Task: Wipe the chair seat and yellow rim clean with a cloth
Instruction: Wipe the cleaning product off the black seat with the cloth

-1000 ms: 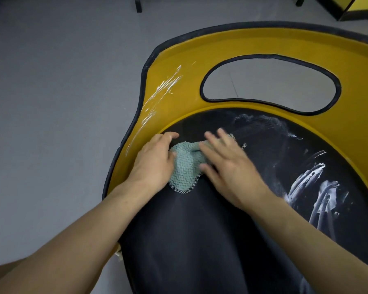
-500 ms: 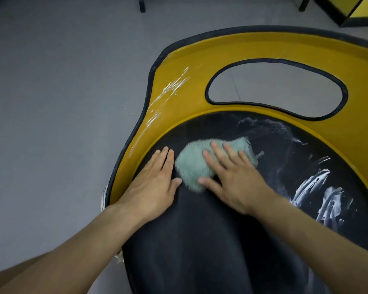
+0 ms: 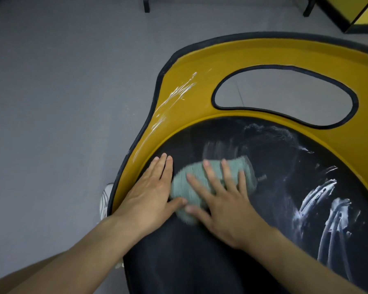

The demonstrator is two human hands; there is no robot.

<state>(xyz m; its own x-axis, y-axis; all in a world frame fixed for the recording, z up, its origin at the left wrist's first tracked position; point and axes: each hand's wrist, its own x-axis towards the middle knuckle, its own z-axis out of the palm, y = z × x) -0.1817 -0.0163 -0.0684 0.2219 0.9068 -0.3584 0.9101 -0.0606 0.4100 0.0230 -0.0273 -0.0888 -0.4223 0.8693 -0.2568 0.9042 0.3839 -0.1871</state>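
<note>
Green cloth (image 3: 183, 187) lies left on the black chair seat (image 3: 200, 262), pressed by the right hand (image 3: 227, 206), fingers straight and spread; the left hand (image 3: 149, 198) rests flat beside it, empty. Seat wiping looks midway: white smears (image 3: 319, 200) to the right and yellow rim (image 3: 221, 60) streaks await.

Indoor room: grey floor (image 3: 62, 102), yellow-black furniture (image 3: 346, 9).

Around me spreads a plain grey floor (image 3: 62, 102), with two dark furniture legs (image 3: 146, 4) and a yellow, black-edged cabinet (image 3: 346, 7) far right.
</note>
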